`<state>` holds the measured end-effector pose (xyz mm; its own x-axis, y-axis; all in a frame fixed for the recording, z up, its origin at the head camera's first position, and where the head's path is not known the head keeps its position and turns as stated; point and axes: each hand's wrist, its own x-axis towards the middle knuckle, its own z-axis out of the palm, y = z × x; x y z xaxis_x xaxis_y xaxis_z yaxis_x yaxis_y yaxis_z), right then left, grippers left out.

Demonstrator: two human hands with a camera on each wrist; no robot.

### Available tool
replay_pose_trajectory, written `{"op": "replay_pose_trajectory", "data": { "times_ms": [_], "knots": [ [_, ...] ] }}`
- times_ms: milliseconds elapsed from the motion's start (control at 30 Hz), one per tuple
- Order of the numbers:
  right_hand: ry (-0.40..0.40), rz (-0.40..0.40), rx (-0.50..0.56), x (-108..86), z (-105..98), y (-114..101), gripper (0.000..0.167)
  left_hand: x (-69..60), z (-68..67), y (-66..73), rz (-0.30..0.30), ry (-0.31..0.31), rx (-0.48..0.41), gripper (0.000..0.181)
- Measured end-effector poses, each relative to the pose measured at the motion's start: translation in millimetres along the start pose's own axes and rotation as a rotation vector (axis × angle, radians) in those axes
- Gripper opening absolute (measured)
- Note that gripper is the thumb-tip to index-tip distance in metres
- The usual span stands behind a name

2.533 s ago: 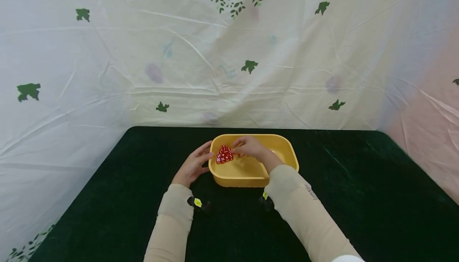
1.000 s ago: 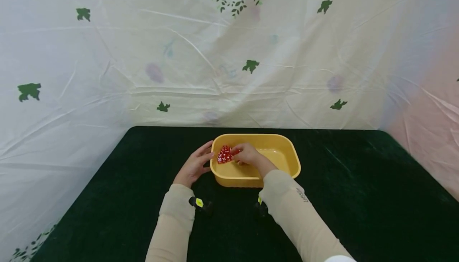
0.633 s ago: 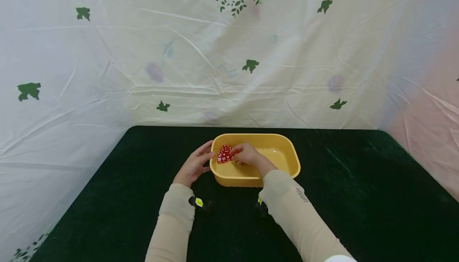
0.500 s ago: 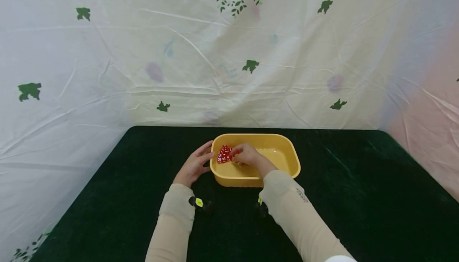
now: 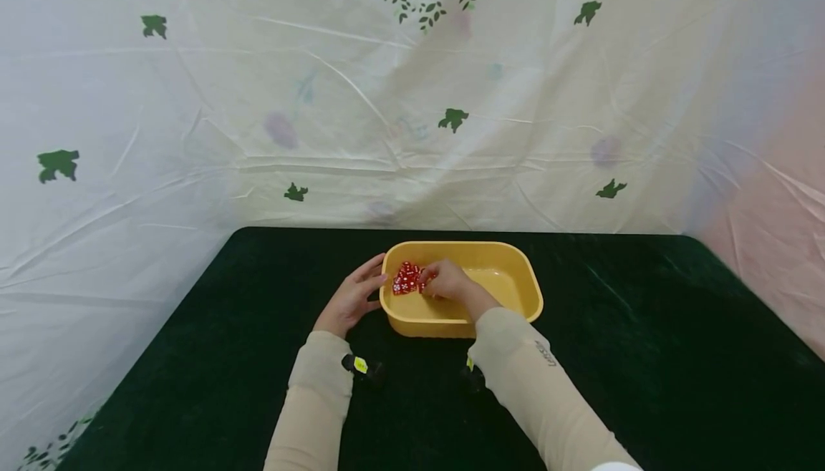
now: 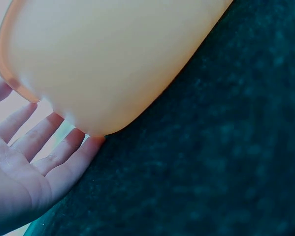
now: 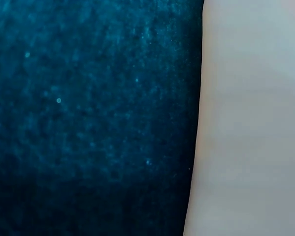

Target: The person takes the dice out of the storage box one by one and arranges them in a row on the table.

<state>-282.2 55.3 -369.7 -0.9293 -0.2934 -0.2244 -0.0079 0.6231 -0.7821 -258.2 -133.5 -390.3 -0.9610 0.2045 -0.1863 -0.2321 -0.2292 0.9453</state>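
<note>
A yellow plastic basin [image 5: 425, 328] stands on the dark green cloth. Inside its left end, red dice with white pips [image 5: 404, 280] sit clustered together. My left hand [image 5: 350, 302] rests against the basin's left end; in the left wrist view, the fairly straight fingers [image 6: 68, 169] touch the basin's outer wall [image 6: 117, 73]. My right hand [image 5: 451, 283] reaches down into the basin, its fingers curled and pinching at red dice on the right side of the cluster. Those fingertips are partly hidden. The right wrist view does not show the right hand's fingers.
Dark green cloth [image 5: 644, 342] covers the table all round the basin. Behind the table hangs a pale curtain [image 5: 361, 134] with green leaf prints. Basin walls rise around the dice on every side.
The right hand has moved left and a little down beside the dice, and its fingers are drawn in closer. More red shows at the cluster's right side. The left hand stays at the basin.
</note>
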Motion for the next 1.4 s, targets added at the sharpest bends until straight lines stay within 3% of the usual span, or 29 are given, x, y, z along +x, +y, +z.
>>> {"op": "replay_pose_trajectory", "data": {
  "times_ms": [400,533,667,1067,1400],
  "knots": [
    [-0.018,-0.007,-0.045,-3.0,-5.1,-3.2,0.015,0.8,-0.9,-3.0,-0.001,0.027,0.021,0.044],
    [-0.017,-0.039,-0.01,-3.7,-11.0,-3.4,0.019,1.2,-1.3,-3.2,-0.006,0.034,0.023,0.044],
    [-0.01,-0.106,0.011,-3.4,-18.7,-2.9,0.022,1.8,-1.4,-3.2,-0.005,0.036,0.023,0.045],
    [0.028,-0.181,-0.037,-12.2,-46.0,-9.5,0.02,2.0,-1.2,-2.1,0.001,0.019,0.016,0.044],
    [0.025,-0.177,-0.063,-20.8,-73.0,-12.2,0.024,3.0,-0.3,-1.3,-0.009,0.027,0.01,0.045]
  ]
}}
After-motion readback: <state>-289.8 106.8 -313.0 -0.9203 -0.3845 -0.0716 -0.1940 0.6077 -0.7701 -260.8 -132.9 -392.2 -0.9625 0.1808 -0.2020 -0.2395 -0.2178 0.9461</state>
